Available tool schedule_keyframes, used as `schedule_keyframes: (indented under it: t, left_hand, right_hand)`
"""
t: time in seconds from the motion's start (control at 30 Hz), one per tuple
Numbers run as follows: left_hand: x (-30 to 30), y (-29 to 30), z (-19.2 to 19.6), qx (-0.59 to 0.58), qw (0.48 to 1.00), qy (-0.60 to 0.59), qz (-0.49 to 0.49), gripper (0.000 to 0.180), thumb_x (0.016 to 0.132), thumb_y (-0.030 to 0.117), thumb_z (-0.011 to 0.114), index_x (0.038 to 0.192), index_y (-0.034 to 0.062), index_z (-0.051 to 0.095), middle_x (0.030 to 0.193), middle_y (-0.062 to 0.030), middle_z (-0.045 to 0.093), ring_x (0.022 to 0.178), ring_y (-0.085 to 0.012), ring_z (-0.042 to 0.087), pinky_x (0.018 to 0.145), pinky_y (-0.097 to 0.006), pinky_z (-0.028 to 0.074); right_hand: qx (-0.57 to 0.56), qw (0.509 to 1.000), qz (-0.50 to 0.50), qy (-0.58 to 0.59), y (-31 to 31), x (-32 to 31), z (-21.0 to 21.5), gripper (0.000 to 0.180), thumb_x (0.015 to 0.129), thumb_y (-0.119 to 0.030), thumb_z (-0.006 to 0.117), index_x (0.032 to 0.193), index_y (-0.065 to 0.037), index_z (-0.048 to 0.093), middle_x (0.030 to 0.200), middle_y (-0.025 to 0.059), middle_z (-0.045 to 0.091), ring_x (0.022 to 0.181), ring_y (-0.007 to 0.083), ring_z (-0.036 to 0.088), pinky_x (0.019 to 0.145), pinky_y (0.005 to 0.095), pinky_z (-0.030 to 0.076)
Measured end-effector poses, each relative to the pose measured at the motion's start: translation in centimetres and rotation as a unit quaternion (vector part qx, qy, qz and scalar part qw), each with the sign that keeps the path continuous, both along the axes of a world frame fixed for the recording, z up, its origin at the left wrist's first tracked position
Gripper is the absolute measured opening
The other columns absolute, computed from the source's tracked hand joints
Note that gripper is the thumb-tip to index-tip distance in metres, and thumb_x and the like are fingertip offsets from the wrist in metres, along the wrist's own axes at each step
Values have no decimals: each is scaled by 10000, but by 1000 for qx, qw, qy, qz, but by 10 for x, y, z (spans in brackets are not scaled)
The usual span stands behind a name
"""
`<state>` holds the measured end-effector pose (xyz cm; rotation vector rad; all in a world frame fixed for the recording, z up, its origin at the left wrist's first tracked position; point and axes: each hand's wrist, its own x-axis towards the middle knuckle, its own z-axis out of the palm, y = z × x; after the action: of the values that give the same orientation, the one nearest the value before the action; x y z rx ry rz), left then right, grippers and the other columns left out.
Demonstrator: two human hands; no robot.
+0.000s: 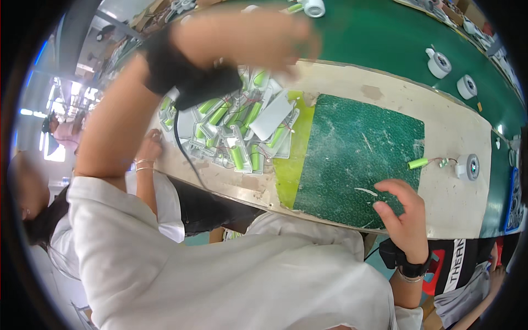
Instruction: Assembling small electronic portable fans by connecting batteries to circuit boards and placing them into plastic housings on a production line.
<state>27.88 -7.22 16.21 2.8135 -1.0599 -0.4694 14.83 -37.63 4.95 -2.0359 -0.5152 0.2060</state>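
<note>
My left hand (250, 38) is raised over the far side of the table, beyond a pile of white plastic housings (272, 118) with green battery cells (236, 157) and thin wires. Motion smears its fingers, so I cannot make out whether it holds anything. My right hand (406, 214) is over the near right edge of a worn green mat (357, 148), thumb and forefinger apart, nothing between them. Past that hand, on the right, a green battery cell (418, 163) lies wired to a round white unit (467, 167).
Two round white units (439, 64) (467, 87) stand on the green tabletop (379, 38) at the far right. Another white unit (314, 7) sits at the far edge. A blue tray (513, 201) is at the right. A co-worker's hand (149, 146) rests by the pile's left.
</note>
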Motion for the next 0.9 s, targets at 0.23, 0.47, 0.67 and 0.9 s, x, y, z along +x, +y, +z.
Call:
schedule_keyframes:
  t: [0.23,0.47,0.67,0.9]
  left_hand:
    - [-52,3,-77,75,992,-27,-97,192,650,118,668,820,35,640,750,-103,580,776,-289,569,708,-361,456]
    - [-38,-8,-41,-93,983,150,47,119,752,109,643,811,6,649,784,-87,613,771,-218,581,677,-294,450]
    - [-35,-43,-59,-220,948,219,68,163,829,136,605,898,-5,648,821,-65,622,741,-127,559,683,-259,441]
    - [-23,-69,-80,-242,919,292,107,178,819,143,617,910,-7,645,826,-57,617,733,-114,552,673,-247,445]
  right_hand:
    - [5,1000,22,0,-12,-16,-5,246,735,-78,652,956,-3,575,932,159,594,849,302,581,745,324,460]
    - [28,1000,-7,9,-13,-16,-6,222,740,-79,649,936,-1,579,900,150,594,810,292,585,706,324,461]
    - [72,997,7,-30,11,7,-1,207,737,-75,647,920,-9,577,905,133,589,811,292,580,708,321,457]
    - [20,977,-76,-196,19,31,-6,378,709,-91,664,1057,-36,527,1115,160,517,943,334,541,810,358,445]
